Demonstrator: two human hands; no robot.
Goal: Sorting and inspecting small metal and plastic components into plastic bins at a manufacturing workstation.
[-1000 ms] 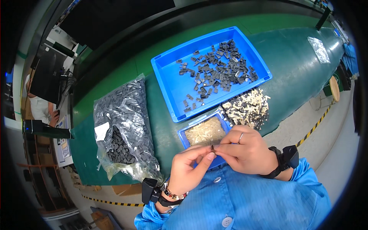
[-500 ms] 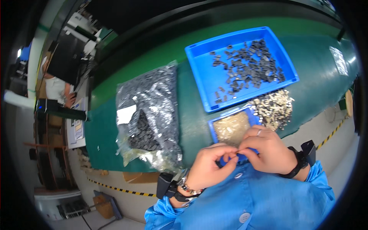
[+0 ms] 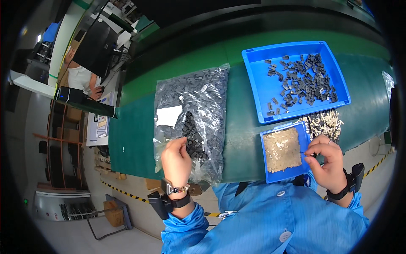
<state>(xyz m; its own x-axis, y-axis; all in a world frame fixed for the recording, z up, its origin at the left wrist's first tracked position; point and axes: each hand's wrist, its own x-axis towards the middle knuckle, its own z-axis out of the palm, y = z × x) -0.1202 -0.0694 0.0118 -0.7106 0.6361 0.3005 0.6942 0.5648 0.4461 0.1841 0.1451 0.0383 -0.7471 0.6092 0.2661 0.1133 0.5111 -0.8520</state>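
Observation:
My left hand (image 3: 175, 161) is at the torn mouth of a clear plastic bag (image 3: 211, 97) full of small black plastic parts. Its fingers are curled together beside loose black parts (image 3: 194, 142); whatever they may hold is hidden. On the right, my right hand (image 3: 329, 163) pinches a small dark piece between thumb and forefinger, just past the right rim of a small blue tray (image 3: 265, 167). Thin, pale, translucent pieces (image 3: 281, 150) fill much of that tray. Behind my right hand lies a pile of small cream and black parts (image 3: 327, 122).
A large blue tray (image 3: 257, 91) holding scattered black parts stands behind the small one on the green table mat (image 3: 135, 139). At far left, another person's hand (image 3: 96, 91) rests by a desk with a monitor (image 3: 97, 46). Yellow-black tape (image 3: 127, 192) marks the floor.
My hands have parted: the left moved left to the bag's opening, while the right shifted slightly right, still pinching. The whole view has also shifted, with the trays appearing farther right.

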